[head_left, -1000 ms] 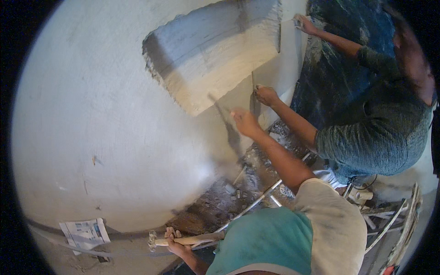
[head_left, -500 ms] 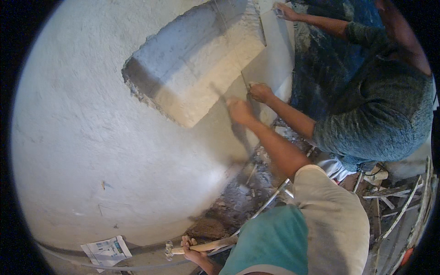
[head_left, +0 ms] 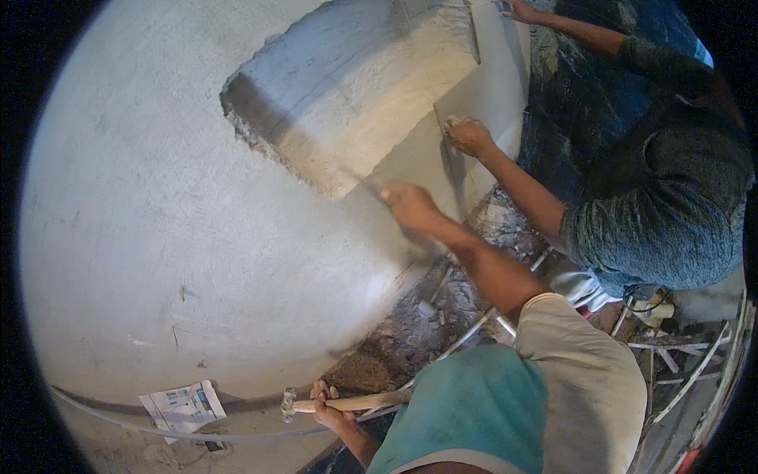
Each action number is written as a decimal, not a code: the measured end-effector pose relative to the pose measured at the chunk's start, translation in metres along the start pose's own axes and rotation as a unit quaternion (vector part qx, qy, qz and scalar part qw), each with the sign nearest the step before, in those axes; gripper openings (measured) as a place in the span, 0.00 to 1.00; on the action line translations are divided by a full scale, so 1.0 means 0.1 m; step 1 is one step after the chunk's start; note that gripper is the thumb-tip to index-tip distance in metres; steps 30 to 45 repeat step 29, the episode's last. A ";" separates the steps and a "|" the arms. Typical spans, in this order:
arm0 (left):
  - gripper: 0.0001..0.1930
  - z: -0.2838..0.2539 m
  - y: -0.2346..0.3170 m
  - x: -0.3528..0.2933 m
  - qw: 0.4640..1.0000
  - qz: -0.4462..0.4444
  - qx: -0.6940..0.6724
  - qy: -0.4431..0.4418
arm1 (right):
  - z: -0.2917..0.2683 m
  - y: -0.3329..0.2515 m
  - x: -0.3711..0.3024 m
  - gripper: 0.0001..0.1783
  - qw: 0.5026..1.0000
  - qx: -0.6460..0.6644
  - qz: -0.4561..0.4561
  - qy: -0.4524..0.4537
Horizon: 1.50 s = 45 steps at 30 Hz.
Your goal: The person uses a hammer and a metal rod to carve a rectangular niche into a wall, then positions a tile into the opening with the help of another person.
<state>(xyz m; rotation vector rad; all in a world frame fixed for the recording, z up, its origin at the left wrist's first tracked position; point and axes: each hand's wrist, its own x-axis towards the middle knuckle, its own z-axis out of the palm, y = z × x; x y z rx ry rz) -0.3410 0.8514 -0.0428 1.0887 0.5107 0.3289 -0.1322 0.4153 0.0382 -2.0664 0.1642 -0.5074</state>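
My right hand (head_left: 414, 207) is closed around a thin, motion-blurred tool (head_left: 359, 180) whose kind I cannot make out. The tool points up-left at the lower corner of a rough-edged rectangular recess (head_left: 395, 103) cut into the pale plastered wall (head_left: 158, 213). At the lower left, my left hand (head_left: 335, 409) grips a hammer by its wooden handle (head_left: 367, 403), close under the metal head (head_left: 288, 404). To the right, a co-worker's hand (head_left: 471, 138) is against the wall beside the recess; the co-worker's other hand (head_left: 521, 11) is higher up, partly cut off.
Rubble (head_left: 403, 328) lies along the wall's foot between my arms. A printed paper sheet (head_left: 183, 408) lies at the lower left. The co-worker in a dark shirt (head_left: 663, 205) is close on my right. Thin wooden strips (head_left: 695, 371) are piled at the lower right.
The view has shifted slightly. Against the wall, my right hand with the thin tool has moved down toward the recess's lower corner. My left hand still holds the hammer.
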 end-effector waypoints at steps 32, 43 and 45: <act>0.25 0.17 0.14 -0.01 0.998 0.037 0.053 -0.008 | 0.11 -0.38 0.18 0.16 0.980 0.185 -0.071 0.012; 0.25 0.17 0.14 -0.01 0.998 0.037 0.053 -0.008 | 0.11 -0.38 0.18 0.16 0.980 0.185 -0.071 0.012; 0.25 0.17 0.14 -0.01 0.998 0.037 0.053 -0.008 | 0.11 -0.38 0.18 0.16 0.980 0.185 -0.071 0.012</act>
